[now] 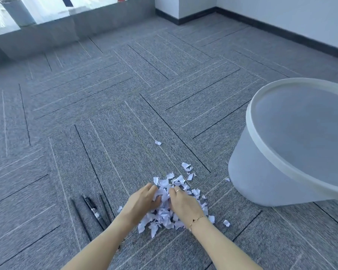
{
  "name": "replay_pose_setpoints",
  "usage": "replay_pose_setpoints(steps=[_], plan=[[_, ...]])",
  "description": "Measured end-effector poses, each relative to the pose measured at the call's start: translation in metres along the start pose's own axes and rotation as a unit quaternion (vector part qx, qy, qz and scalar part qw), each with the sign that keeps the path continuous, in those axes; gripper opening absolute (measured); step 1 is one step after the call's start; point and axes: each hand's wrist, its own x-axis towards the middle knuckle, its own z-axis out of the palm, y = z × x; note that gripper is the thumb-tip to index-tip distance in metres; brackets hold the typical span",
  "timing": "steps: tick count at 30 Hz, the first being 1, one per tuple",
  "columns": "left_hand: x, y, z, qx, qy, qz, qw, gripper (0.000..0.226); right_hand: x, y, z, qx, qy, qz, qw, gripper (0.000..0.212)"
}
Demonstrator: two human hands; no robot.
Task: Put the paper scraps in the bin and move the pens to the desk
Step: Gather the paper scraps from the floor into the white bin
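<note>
hands are pressing into a heap of torn white paper scraps (165, 207) on grey carpet: left grip (142, 198) and right grip (183, 201) are curling around scraps. three black pens (93, 209) are lying just left; a white plastic bin (261, 172) is standing right.

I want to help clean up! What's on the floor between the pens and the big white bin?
In the head view, the pile of paper scraps lies between the pens and bin, with both hands gathering it.

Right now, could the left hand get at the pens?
Probably yes. The pens lie on the carpet just left of the left hand, with nothing between them. That hand is busy in the paper scraps with the right hand.
</note>
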Motion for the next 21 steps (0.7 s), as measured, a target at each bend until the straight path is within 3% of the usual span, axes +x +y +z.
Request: replay_pose_setpoints(steps=[1,3,6,8,10,16,21], plan=[[-0.001,0.003,-0.002,-0.013,-0.007,-0.01,1.0,0.018,0.001,0.002,-0.003,-0.003,-0.007,-0.002,1.0,0.022],[-0.002,0.002,-0.002,-0.014,-0.012,-0.031,0.999,0.033,0.001,0.005,-0.008,-0.011,-0.014,-0.01,1.0,0.022],[-0.001,0.013,-0.011,-0.002,-0.051,-0.05,0.997,0.026,-0.003,0.009,-0.021,-0.001,-0.022,-0.005,1.0,0.019],[0.004,0.022,-0.019,-0.011,-0.064,-0.061,0.996,0.037,-0.006,0.012,-0.029,0.009,-0.036,-0.006,0.999,0.017],[0.01,0.027,-0.029,-0.004,-0.071,-0.07,0.995,0.032,-0.008,0.014,-0.042,0.009,-0.035,-0.008,0.999,0.018],[0.023,0.071,-0.078,0.059,-0.071,-0.099,0.991,0.034,-0.019,-0.002,-0.112,-0.055,-0.015,-0.056,0.997,0.019],[0.043,0.125,-0.128,0.021,-0.047,-0.107,0.993,0.028,-0.029,-0.004,-0.185,0.036,0.046,-0.015,0.998,0.029]])
